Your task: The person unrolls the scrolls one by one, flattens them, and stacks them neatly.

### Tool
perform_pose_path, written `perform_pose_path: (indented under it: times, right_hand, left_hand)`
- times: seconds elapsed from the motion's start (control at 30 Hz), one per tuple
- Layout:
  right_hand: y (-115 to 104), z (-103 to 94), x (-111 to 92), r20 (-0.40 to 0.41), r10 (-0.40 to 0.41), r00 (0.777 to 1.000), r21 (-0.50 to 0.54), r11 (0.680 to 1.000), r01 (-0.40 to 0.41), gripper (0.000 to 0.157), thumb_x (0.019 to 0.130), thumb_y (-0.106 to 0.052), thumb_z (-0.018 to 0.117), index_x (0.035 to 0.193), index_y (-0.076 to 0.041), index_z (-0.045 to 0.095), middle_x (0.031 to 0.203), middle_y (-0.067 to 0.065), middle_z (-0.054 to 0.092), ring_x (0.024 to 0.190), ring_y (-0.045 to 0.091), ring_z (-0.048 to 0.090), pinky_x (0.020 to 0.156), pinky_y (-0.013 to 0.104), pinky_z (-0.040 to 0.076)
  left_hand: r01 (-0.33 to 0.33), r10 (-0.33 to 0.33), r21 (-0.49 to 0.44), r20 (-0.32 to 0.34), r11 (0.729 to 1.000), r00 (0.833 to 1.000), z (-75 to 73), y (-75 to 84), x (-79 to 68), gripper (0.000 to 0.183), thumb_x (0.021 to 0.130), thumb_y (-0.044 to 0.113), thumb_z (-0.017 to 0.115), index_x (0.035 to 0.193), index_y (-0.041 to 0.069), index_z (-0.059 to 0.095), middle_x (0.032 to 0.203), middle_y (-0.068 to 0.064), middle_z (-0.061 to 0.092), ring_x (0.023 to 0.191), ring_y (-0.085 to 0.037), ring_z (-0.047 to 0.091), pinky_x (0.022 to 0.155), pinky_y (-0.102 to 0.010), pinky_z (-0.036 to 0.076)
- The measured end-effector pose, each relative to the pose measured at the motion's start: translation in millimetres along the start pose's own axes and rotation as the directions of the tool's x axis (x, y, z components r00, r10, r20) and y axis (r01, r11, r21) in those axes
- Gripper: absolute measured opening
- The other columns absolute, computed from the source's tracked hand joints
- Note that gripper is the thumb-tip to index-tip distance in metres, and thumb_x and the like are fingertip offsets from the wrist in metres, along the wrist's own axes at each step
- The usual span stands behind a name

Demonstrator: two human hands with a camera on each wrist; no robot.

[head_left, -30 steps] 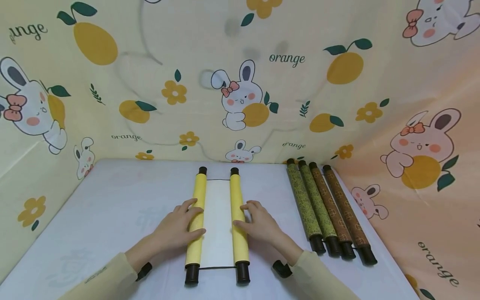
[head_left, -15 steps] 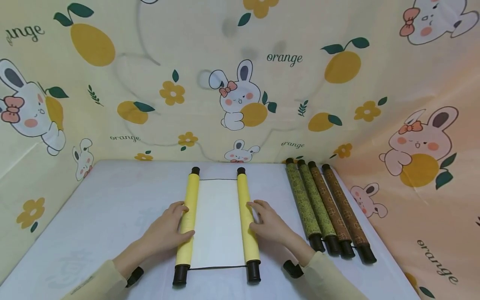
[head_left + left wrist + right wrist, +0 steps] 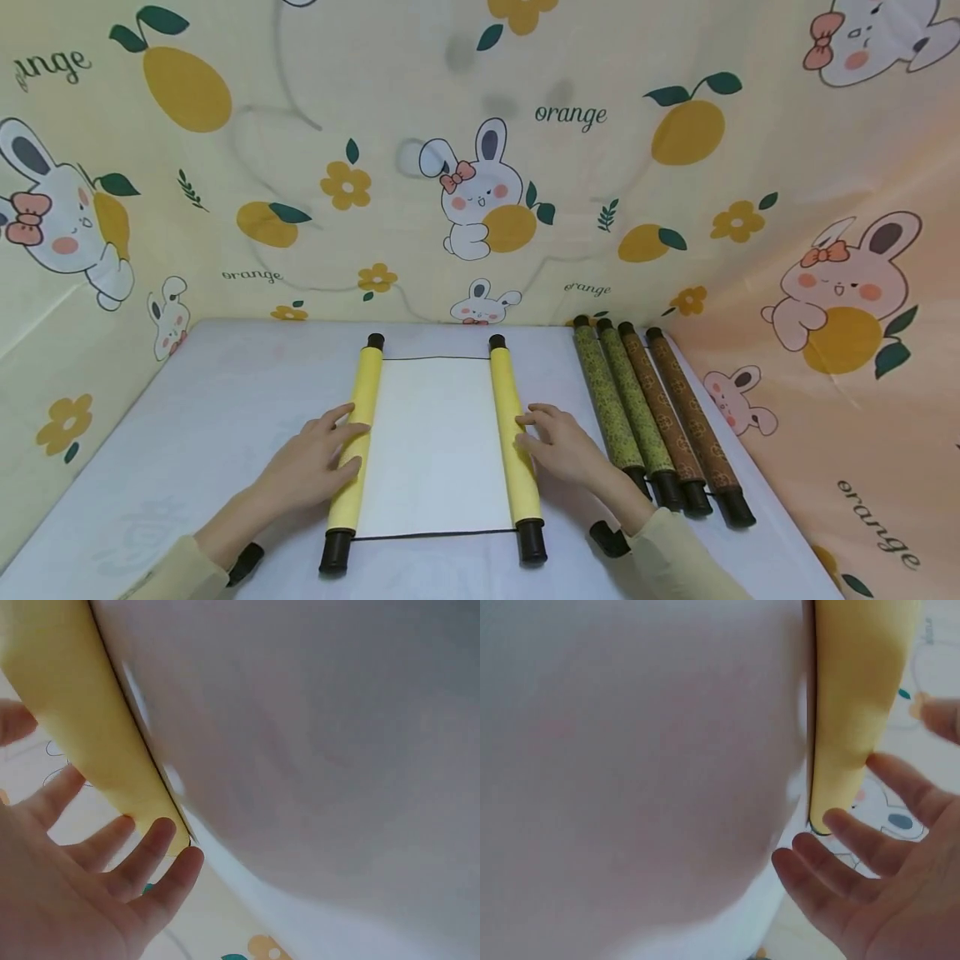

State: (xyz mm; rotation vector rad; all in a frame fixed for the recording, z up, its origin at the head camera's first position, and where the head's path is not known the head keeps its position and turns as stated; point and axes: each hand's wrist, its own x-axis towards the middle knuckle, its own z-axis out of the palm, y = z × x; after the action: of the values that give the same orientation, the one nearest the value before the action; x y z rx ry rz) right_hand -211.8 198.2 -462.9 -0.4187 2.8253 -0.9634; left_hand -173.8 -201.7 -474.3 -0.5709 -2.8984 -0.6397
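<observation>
A scroll with a blank white sheet (image 3: 438, 450) lies partly unrolled on the table, between a left yellow roll (image 3: 366, 387) and a right yellow roll (image 3: 506, 387). Black knobs cap both rolls. My left hand (image 3: 303, 462) touches the left roll, thumb and fingertips laid over its outer side. On the other side, fingertips of my right hand (image 3: 566, 446) rest against the right roll's outer side. Both wrist views show relaxed, spread fingers by the yellow roll (image 3: 82, 705), curled round nothing.
To the right lie two green patterned scrolls (image 3: 607, 396) and two brown patterned scrolls (image 3: 693, 417), side by side and rolled up. A cloth backdrop (image 3: 420, 75) with rabbits and oranges hangs behind and beside the white-covered table (image 3: 225, 392).
Both hands have moved outward, left hand to the left and right hand to the right. The two yellow rolls have parted with them, and a wider stretch of white sheet shows.
</observation>
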Motion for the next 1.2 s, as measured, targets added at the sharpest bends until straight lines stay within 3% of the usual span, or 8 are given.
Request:
perform_pose_path:
  times: [0.13,0.3,0.53,0.73,0.9,0.97,1.1,1.2]
  right_hand:
    - [0.5,-1.4,0.3,-0.034,0.049,0.998,-0.069,0.996,-0.052,0.059,0.094,-0.049,0.073,0.131,-0.004,0.067,0.156,0.019,0.047,0.145,0.046,0.04,0.114,0.064,0.035]
    - [3.0,-0.9,-2.3,-0.037,0.096,0.995,-0.056,0.994,-0.098,0.071,0.086,-0.048,0.082,0.134,0.002,0.063,0.152,0.021,0.051,0.141,0.045,0.044,0.112,0.061,0.039]
    - [9.1,-8.1,-9.3,-0.033,0.05,0.998,0.067,0.997,-0.047,0.066,0.093,-0.021,0.076,0.151,-0.004,0.051,0.154,0.021,0.047,0.125,0.038,0.057,0.097,0.052,0.052]
    - [17.7,-12.6,-13.1,-0.002,-0.05,0.999,0.048,0.998,0.05,0.06,0.096,-0.002,0.059,0.155,-0.008,0.05,0.159,0.023,0.038,0.108,0.027,0.059,0.08,0.037,0.051]
    - [22.4,-15.9,-17.1,0.005,-0.015,1.0,0.0,1.0,0.015,0.047,0.102,-0.004,0.05,0.148,-0.011,0.06,0.162,0.023,0.036,0.131,0.038,0.053,0.091,0.045,0.047]
    - [24.2,-17.4,-19.0,-0.006,0.0,1.0,-0.007,1.0,0.0,0.044,0.103,-0.006,0.051,0.145,-0.01,0.062,0.161,0.023,0.038,0.131,0.038,0.054,0.091,0.046,0.048]
    - [28.5,-19.6,-22.6,-0.051,0.018,0.999,-0.001,1.0,-0.019,0.041,0.102,-0.015,0.064,0.143,-0.008,0.063,0.155,0.022,0.047,0.106,0.026,0.061,0.081,0.039,0.05]
    - [29.9,-20.6,-24.3,-0.081,0.075,0.994,0.031,0.997,-0.073,0.052,0.096,-0.027,0.077,0.141,-0.005,0.061,0.137,0.017,0.059,0.091,0.019,0.058,0.071,0.034,0.051]
  left_hand:
    - [0.053,-0.052,0.033,-0.02,0.998,0.998,-2.1,-2.0,-2.8,0.052,0.09,0.043,0.077,0.128,0.009,0.067,0.147,-0.024,0.054,0.12,-0.046,0.06,0.086,-0.057,0.055]
    - [0.157,-0.157,0.015,-0.001,0.987,0.988,-4.6,-4.7,-6.1,0.065,0.083,0.05,0.084,0.124,0.005,0.063,0.144,-0.024,0.055,0.122,-0.045,0.058,0.088,-0.058,0.054]
    - [0.145,-0.145,-0.031,-0.015,0.989,0.989,-8.3,-13.2,-14.1,0.054,0.086,0.028,0.08,0.129,0.001,0.061,0.147,-0.027,0.051,0.127,-0.049,0.055,0.091,-0.061,0.053]
    - [0.115,-0.114,-0.023,0.013,0.993,0.993,-14.0,-18.3,-19.6,0.051,0.086,0.015,0.069,0.136,0.01,0.068,0.15,-0.028,0.047,0.126,-0.047,0.056,0.087,-0.058,0.054]
    - [0.129,-0.13,0.008,0.039,0.992,0.991,-18.4,-20.4,-22.7,0.047,0.089,0.018,0.068,0.136,0.015,0.07,0.151,-0.025,0.048,0.12,-0.042,0.058,0.079,-0.051,0.055]
    - [0.13,-0.13,0.03,0.031,0.991,0.991,-19.4,-22.2,-23.8,0.043,0.092,0.024,0.07,0.134,0.014,0.07,0.149,-0.024,0.051,0.119,-0.044,0.06,0.077,-0.053,0.056]
    - [0.142,-0.143,0.063,0.008,0.988,0.99,-19.7,-25.9,-24.8,0.049,0.091,0.04,0.077,0.128,0.008,0.069,0.143,-0.025,0.055,0.116,-0.047,0.061,0.075,-0.055,0.058]
    - [0.174,-0.175,0.085,0.006,0.981,0.984,-20.3,-28.3,-25.6,0.063,0.087,0.049,0.081,0.126,0.003,0.066,0.139,-0.025,0.057,0.11,-0.044,0.063,0.071,-0.052,0.057]
